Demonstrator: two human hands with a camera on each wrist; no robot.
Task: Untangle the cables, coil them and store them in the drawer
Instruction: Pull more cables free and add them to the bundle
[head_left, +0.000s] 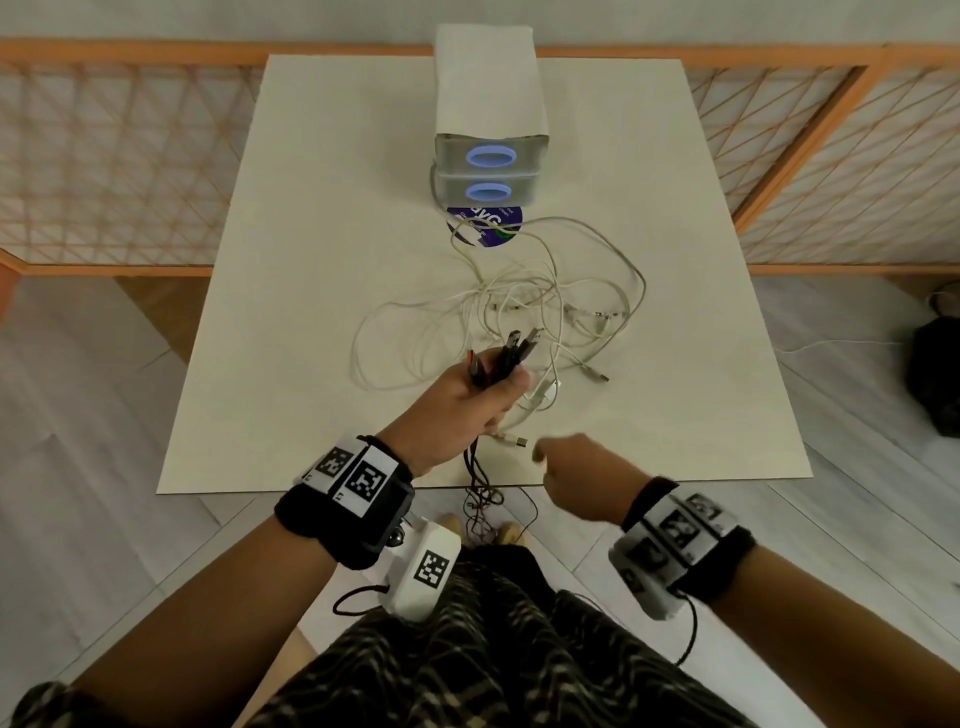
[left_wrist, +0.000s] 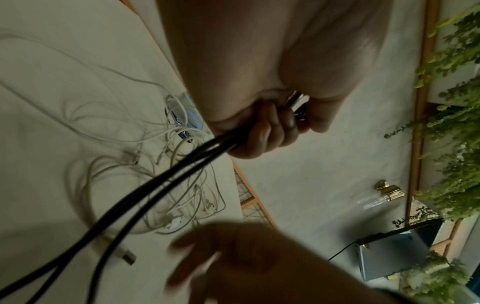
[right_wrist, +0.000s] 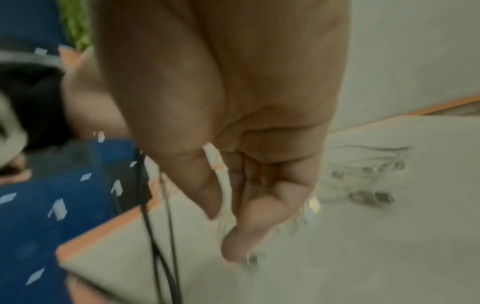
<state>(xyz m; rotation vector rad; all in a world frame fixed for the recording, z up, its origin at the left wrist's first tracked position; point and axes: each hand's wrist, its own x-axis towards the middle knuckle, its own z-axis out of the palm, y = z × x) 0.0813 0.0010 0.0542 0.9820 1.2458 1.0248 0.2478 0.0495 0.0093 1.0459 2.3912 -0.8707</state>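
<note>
My left hand (head_left: 483, 395) grips a bundle of black cables (head_left: 506, 353) above the table's front half, USB plugs sticking up past the fist. Their tails hang over the front edge; they run down from the fist (left_wrist: 265, 131) as dark strands (left_wrist: 155, 185). A tangle of white cables (head_left: 545, 306) lies on the table behind that hand. My right hand (head_left: 566, 457) is blurred near the front edge, and its thumb and fingers (right_wrist: 246, 226) pinch a white cable end (right_wrist: 223, 179). The grey two-drawer unit (head_left: 488, 104) stands at the back, both drawers closed.
The white table (head_left: 311, 312) ends just in front of my hands. A round purple sticker (head_left: 511, 215) lies before the drawers, under cable loops. Wooden lattice panels (head_left: 104, 156) flank the table. A black bag (head_left: 935, 379) sits on the floor at the right.
</note>
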